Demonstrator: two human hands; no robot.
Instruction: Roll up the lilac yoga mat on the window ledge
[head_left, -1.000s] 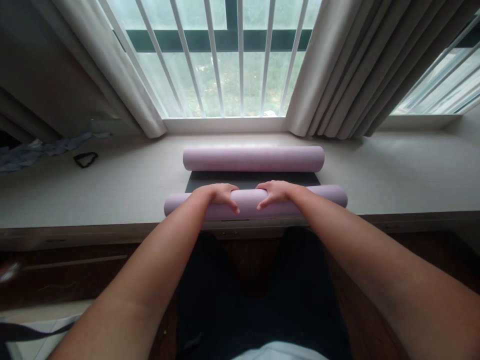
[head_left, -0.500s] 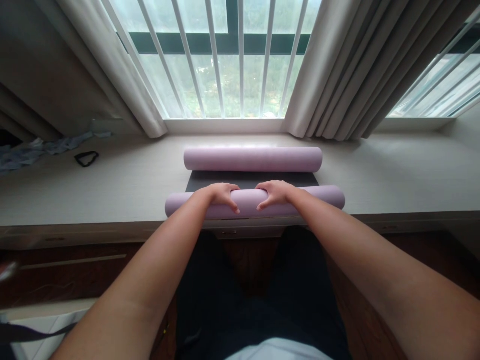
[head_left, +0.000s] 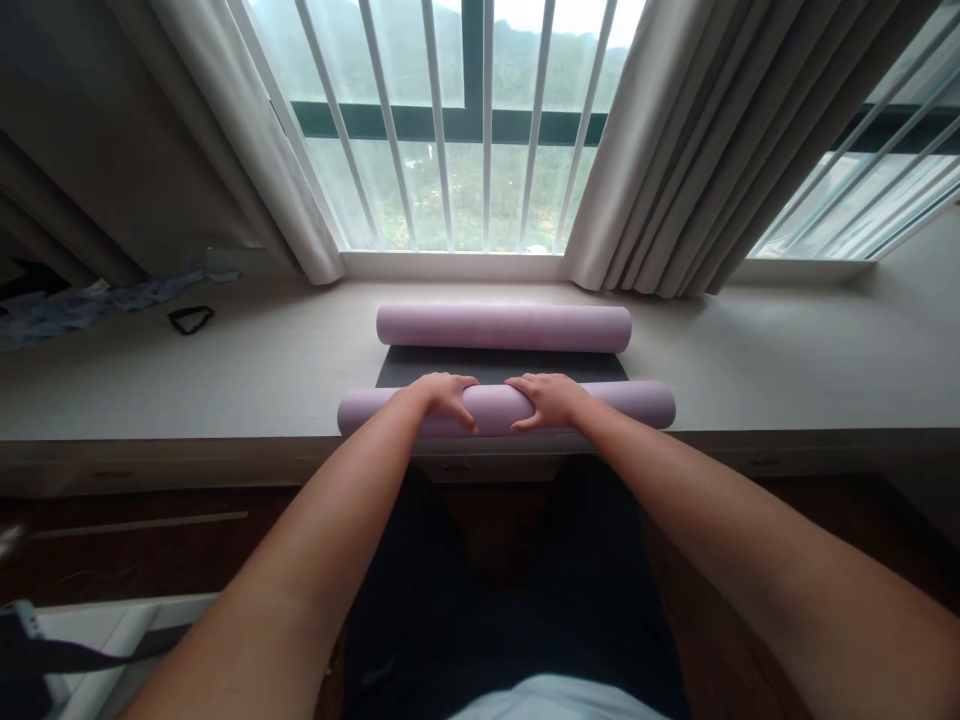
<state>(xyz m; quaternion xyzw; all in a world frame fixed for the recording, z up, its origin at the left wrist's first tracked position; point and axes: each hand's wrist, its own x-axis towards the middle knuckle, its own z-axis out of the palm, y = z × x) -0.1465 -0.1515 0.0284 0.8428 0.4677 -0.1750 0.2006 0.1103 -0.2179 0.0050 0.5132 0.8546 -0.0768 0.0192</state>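
Note:
A pink yoga mat [head_left: 495, 410] lies on the pale countertop, rolled up from both ends. Its near roll rests along the counter's front edge, and the far roll [head_left: 504, 328] sits behind it. Between the two rolls shows a flat dark grey stretch [head_left: 495, 366] of the mat. My left hand [head_left: 448, 396] is wrapped over the near roll just left of its middle, thumb on the front side. Right of the middle, my right hand [head_left: 552, 400] grips the same roll, fingers over the top and thumb toward me.
Behind the counter [head_left: 750, 370] is a barred window [head_left: 465, 190], flanked by grey curtains [head_left: 667, 150]. A black loop [head_left: 190, 320] and a crumpled light cloth [head_left: 112, 298] lie on the left. Below left stands a white frame with a dark strap [head_left: 97, 655].
The view has tilted up a little, showing more sky through the window. Both hands keep their hold on the near roll; my right hand's fingers lie slightly closer to the left hand.

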